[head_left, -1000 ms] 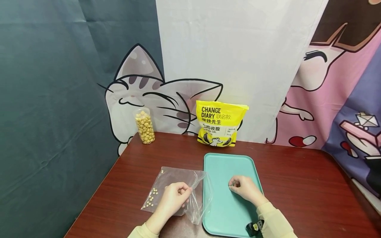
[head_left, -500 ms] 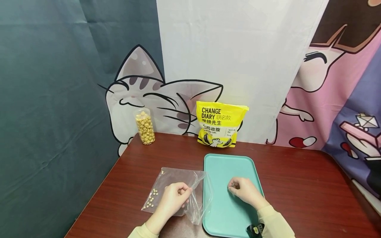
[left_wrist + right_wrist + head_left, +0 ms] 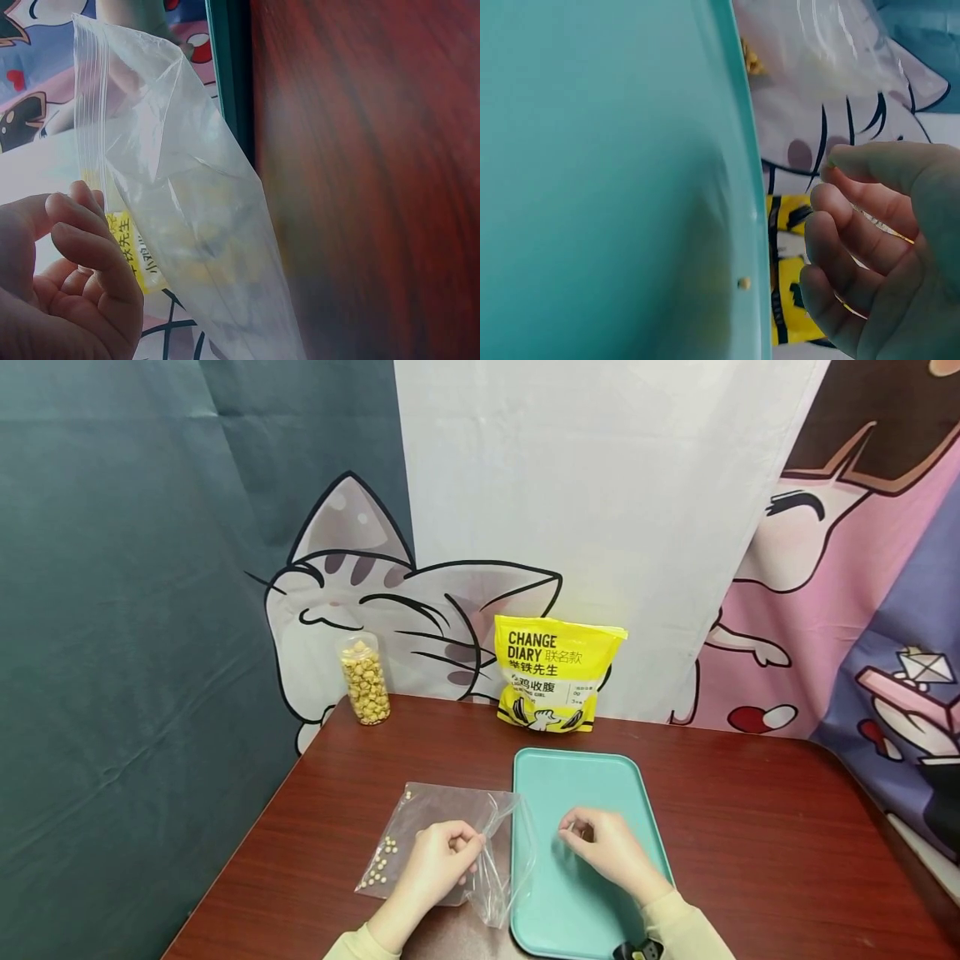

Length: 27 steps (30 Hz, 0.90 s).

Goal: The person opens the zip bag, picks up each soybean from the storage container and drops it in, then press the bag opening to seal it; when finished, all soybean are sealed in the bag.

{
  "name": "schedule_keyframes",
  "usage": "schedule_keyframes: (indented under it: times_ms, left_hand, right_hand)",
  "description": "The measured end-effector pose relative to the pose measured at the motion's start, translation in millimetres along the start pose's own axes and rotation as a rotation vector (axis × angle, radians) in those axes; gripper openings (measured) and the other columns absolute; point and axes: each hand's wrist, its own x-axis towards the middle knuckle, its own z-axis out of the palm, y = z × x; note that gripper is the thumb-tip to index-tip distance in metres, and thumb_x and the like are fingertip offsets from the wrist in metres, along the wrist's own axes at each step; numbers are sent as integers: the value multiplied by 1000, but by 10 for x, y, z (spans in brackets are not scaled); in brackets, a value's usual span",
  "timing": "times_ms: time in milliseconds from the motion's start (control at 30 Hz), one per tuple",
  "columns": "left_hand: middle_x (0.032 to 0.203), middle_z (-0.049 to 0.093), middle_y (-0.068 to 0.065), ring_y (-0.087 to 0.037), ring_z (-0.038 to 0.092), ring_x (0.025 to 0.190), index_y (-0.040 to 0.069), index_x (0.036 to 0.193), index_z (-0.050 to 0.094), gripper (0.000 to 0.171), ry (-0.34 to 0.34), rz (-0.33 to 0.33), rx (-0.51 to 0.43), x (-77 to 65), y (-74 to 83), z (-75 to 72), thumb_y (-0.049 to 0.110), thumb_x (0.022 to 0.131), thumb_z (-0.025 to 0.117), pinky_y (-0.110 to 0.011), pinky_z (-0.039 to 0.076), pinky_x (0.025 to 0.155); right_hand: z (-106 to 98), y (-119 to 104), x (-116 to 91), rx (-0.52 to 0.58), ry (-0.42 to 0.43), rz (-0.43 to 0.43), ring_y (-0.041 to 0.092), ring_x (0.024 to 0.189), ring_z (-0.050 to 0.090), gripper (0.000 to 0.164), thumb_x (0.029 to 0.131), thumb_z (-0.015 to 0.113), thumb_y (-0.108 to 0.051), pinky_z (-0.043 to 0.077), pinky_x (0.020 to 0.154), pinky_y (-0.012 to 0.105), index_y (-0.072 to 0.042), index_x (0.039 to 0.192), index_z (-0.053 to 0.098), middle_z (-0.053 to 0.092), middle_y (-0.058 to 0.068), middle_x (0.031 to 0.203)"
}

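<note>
A clear zip bag (image 3: 408, 818) lies on the table, its mouth propped up over the left edge of a turquoise tray (image 3: 573, 770). My left hand (image 3: 444, 858) pinches the bag near its opening. Several small round beans (image 3: 381, 865), pale yellow like soybeans, are inside, mostly at the far left end. Over the tray, my right hand (image 3: 609, 845) has thumb and index tips together. A tiny yellowish bean (image 3: 830, 163) shows between them in the right wrist view, mostly hidden by the fingers. Another loose bean (image 3: 744, 283) sits on the tray by its raised edge.
At the back left stands a clear jar (image 3: 365, 681) of popcorn-like pieces. A yellow snack pouch (image 3: 558, 672) stands upright behind the tray. Printed cloth (image 3: 637, 485) hangs along the back of the brown table (image 3: 765, 860).
My right hand has moved a little to the left over the tray, toward the bag's mouth. The left hand and the bag stay put.
</note>
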Motion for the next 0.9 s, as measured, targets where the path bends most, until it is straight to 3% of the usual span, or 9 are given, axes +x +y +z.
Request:
schedule_keyframes:
  times_ms: [400, 700, 900]
  left_hand:
    - [50, 57, 5, -1, 48, 38, 10, 71, 64, 21, -2, -1, -2, -3, 9, 4, 22, 88, 64, -18, 31, 38]
    - [50, 57, 6, 0, 47, 37, 10, 71, 64, 20, -2, 4, 2, -7, -6, 19, 20, 88, 65, -18, 30, 37]
    - [50, 57, 5, -1, 48, 38, 9, 71, 64, 20, -10, -4, -6, -7, 3, 24, 19, 88, 64, -18, 32, 38]
  right_hand:
    - [103, -267, -35, 119, 40, -124, -3, 59, 46, 9, 85, 70, -13, 43, 55, 20, -20, 82, 66, 53, -16, 64]
    - [151, -385, -56, 125, 106, -198, -5, 58, 47, 10, 83, 72, -11, 44, 54, 19, -19, 84, 67, 52, -17, 63]
    - [200, -409, -43, 116, 58, -209, -7, 54, 40, 12, 81, 73, -9, 38, 49, 16, -20, 83, 67, 47, -17, 59]
